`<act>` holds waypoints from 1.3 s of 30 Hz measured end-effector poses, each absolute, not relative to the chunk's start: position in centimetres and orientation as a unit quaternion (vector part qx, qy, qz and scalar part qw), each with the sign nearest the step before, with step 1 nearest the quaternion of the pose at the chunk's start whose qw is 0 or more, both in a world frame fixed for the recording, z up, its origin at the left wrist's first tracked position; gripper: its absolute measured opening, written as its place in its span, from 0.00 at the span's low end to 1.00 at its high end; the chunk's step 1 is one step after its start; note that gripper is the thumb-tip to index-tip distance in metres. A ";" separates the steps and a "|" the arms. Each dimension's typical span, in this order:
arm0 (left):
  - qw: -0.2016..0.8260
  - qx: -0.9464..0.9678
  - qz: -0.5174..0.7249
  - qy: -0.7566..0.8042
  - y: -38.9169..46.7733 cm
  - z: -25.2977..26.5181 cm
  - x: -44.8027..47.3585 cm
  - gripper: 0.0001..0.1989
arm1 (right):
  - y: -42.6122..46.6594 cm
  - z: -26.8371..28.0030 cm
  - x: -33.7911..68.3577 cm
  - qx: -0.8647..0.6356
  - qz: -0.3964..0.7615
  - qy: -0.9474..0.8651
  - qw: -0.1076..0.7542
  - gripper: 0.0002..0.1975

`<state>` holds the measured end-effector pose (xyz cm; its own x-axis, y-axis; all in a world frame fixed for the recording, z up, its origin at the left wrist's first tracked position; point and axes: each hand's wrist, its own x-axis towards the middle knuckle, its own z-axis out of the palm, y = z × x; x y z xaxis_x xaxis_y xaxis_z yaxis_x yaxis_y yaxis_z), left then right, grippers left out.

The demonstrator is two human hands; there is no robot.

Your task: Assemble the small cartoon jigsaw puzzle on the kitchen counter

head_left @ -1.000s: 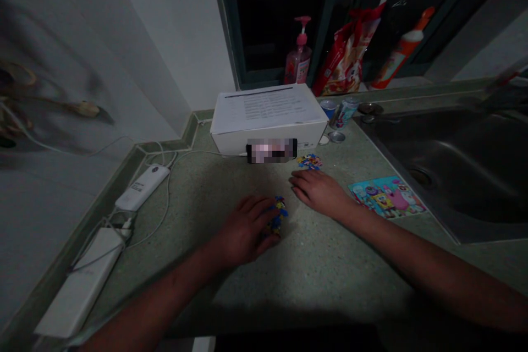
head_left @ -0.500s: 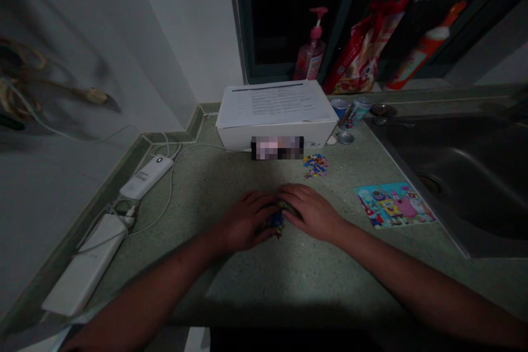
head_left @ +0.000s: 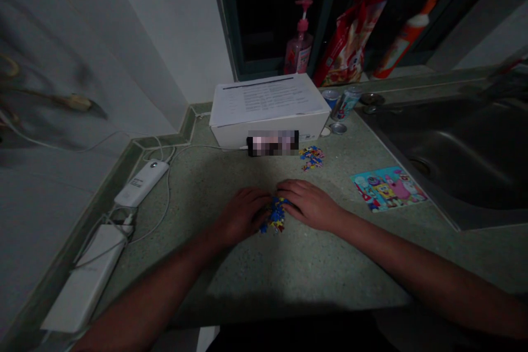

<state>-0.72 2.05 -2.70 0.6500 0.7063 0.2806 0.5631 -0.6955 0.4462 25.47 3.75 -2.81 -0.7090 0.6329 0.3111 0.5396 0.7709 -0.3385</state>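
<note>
A small heap of jigsaw puzzle pieces, mostly blue and yellow, lies on the counter between my two hands. My left hand rests against its left side, fingers stretched forward and a little curved. On the other side my right hand lies palm down, its fingertips at the heap's upper right edge. Some pieces are hidden beneath the fingers of both hands. A second cluster of puzzle pieces sits farther back. To the right is a flat, colourful cartoon picture.
A white box with a printed sheet on top stands at the back, a phone leaning on it. Cans stand beside it. The sink is at right. Power banks and cables lie left.
My hands have drawn slightly apart, and more of the puzzle heap shows between them. The whole view has shifted a little.
</note>
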 end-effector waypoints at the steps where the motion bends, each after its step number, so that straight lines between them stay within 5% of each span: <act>1: 0.162 0.892 0.223 0.358 2.1 -2.8 -0.7 0.14 | 3.7 -2.8 25.4 -0.321 0.108 -0.917 0.209 0.13; 39: 0.140 0.814 0.229 0.516 3.2 -3.3 -0.9 0.14 | 4.4 -3.0 25.6 -0.344 0.155 -0.889 0.258 0.14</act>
